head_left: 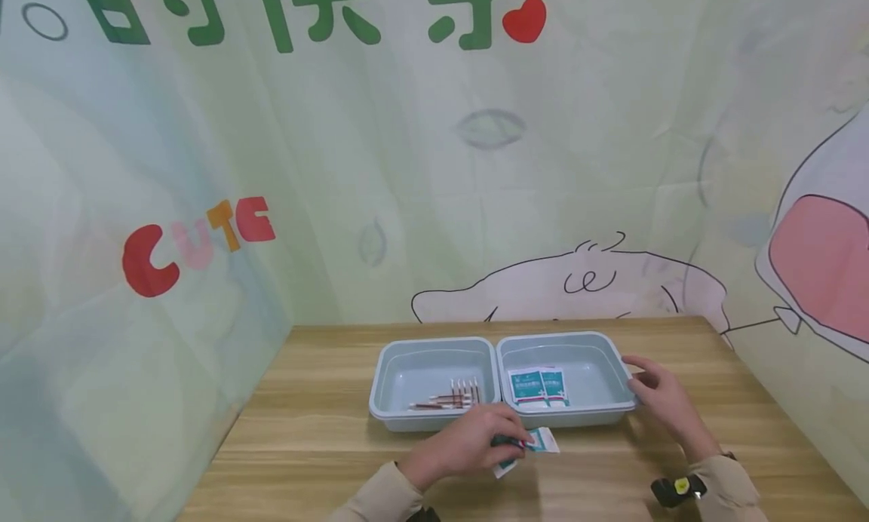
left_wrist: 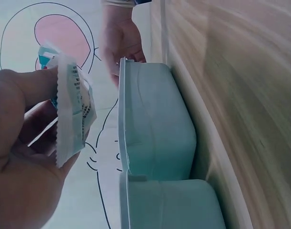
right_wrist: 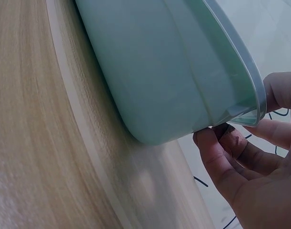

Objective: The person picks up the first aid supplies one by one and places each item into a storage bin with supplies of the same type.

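Observation:
My left hand (head_left: 468,440) pinches small teal-and-white foil packets (head_left: 545,440) between thumb and fingers, in front of the two trays. In the left wrist view, the crimped white edge of a packet (left_wrist: 70,112) faces the camera, level with the tray rims. My right hand (head_left: 661,397) grips the right end of the right-hand pale blue tray (head_left: 600,367), with the thumb at the rim and fingers (right_wrist: 216,160) against the outer wall. Two similar packets (head_left: 536,386) lie flat side by side in that tray.
The left-hand tray (head_left: 400,371) adjoins the right one and holds several swabs (head_left: 465,391) with brown shafts. Both trays stand on a wood-grain table (head_left: 292,431). Behind the table hangs a printed cloth backdrop (head_left: 434,182).

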`<state>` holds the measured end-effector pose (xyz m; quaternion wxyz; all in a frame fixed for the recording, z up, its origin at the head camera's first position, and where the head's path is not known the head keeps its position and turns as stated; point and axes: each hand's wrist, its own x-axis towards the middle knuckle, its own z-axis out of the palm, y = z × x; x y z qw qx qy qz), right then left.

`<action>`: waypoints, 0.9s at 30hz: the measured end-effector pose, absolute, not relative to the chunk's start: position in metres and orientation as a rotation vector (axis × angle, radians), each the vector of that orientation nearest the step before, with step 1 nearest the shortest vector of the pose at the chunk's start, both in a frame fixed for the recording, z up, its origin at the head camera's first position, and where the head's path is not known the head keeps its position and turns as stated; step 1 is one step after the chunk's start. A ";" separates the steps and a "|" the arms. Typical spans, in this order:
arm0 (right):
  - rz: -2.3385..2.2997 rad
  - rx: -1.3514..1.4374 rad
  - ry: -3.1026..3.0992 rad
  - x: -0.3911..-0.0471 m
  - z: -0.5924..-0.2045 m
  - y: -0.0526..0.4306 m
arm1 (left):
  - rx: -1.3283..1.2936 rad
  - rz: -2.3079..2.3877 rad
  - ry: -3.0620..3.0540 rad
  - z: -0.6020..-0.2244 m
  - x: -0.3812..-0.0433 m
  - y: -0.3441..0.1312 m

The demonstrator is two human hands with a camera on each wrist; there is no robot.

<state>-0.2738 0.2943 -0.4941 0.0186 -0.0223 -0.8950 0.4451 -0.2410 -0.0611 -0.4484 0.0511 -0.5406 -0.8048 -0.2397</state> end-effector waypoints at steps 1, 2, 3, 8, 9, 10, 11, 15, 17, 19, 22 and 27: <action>1.388 -0.065 -2.775 -0.274 -0.494 0.294 | -1.642 -0.740 -2.449 -0.448 -0.242 -0.061; 1.390 -0.066 -2.774 -0.275 -0.493 0.294 | -1.643 -0.746 -2.448 -0.447 -0.242 -0.061; 1.393 -0.069 -2.775 -0.275 -0.493 0.294 | -1.643 -0.754 -2.451 -0.446 -0.243 -0.061; 1.411 -0.079 -2.781 -0.274 -0.492 0.294 | -1.625 -0.749 -2.443 -0.446 -0.246 -0.060; 1.410 -0.079 -2.780 -0.274 -0.492 0.294 | -1.619 -0.752 -2.443 -0.446 -0.246 -0.060; 1.409 -0.077 -2.778 -0.273 -0.493 0.294 | -1.614 -0.748 -2.439 -0.446 -0.247 -0.060; 1.409 -0.076 -2.777 -0.273 -0.493 0.295 | -1.609 -0.749 -2.439 -0.446 -0.248 -0.059; 1.400 -0.071 -2.774 -0.274 -0.495 0.295 | -1.593 -0.757 -2.463 -0.444 -0.251 -0.057; 1.401 -0.073 -2.772 -0.275 -0.495 0.295 | -1.582 -0.762 -2.483 -0.443 -0.253 -0.057; 1.400 -0.072 -2.771 -0.276 -0.495 0.295 | -1.569 -0.762 -2.500 -0.442 -0.254 -0.056; 1.400 -0.081 -2.775 -0.276 -0.496 0.294 | -1.550 -0.747 -2.517 -0.443 -0.257 -0.056; 1.392 -0.089 -2.784 -0.275 -0.495 0.294 | -1.507 -0.743 -2.517 -0.444 -0.261 -0.055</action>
